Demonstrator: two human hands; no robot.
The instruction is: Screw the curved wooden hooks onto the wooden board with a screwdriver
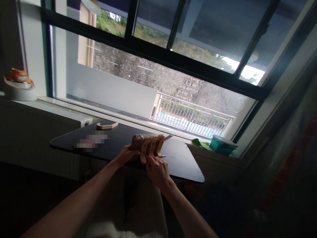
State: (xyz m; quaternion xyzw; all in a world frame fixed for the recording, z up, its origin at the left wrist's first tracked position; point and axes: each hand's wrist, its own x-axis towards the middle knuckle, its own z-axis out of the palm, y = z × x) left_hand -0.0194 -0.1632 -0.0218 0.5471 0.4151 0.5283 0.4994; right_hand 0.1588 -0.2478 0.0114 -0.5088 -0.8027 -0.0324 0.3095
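A wooden piece with several curved ribs slotted into a flat bar (149, 142) stands at the near edge of a dark table (178, 158). My left hand (126, 154) grips the bar's left end, fingers wrapped round it. My right hand (156, 169) pinches the lower end of one curved rib at the front. A single loose curved wooden rib (107, 125) lies at the table's far edge, out of reach of both hands.
A blurred patch (90, 141) lies on the table's left part. A teal lidded box (223, 144) and a green leaf-like item (200, 143) rest on the windowsill at right. A white pot with an orange object (18, 86) sits on the sill at far left, above a radiator (66, 115).
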